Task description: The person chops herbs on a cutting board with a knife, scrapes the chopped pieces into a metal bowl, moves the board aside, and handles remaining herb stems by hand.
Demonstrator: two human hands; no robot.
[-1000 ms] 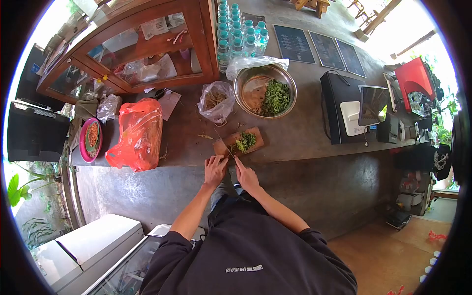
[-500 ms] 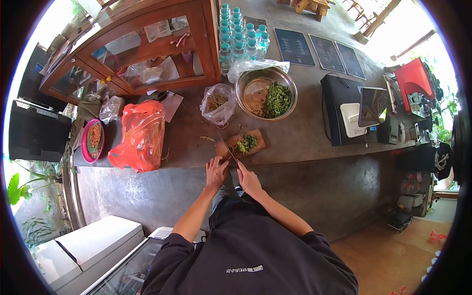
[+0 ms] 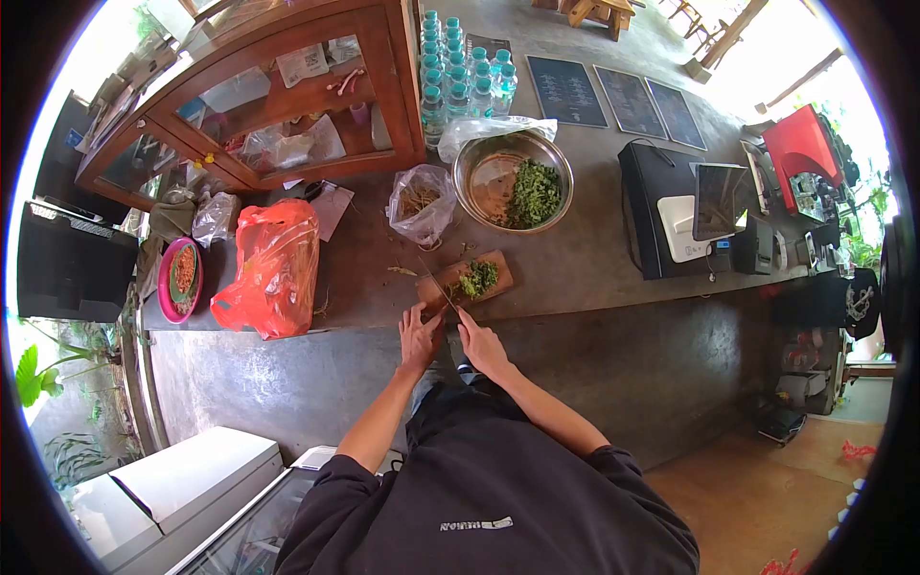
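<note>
At the bench (image 3: 565,273) edge, the knife (image 3: 434,281) is held by its handle in the right grip (image 3: 482,347), closed around it, with the blade pointed away and leftward over the board (image 3: 502,271). The left grip (image 3: 419,337) is set low beside the blade, at the board's near left corner, its fingers bent; whether anything is pinched in it cannot be told. On the board, to the right of the blade, chopped greens (image 3: 478,279) are heaped.

Well to the left, a bulging red bag (image 3: 271,268) is set near the bench edge, with a pink basin (image 3: 167,295) of reddish bits placed beyond its left side. Past the board, a clear bag (image 3: 422,206) is partly filled with brown, stringy stuff. Beside it on the right is placed a steel bowl (image 3: 486,182), its right half covered by more cut greens (image 3: 535,195). Farther off, blue-capped bottles (image 3: 457,96) are grouped in rows next to a wooden cabinet (image 3: 406,96).
</note>
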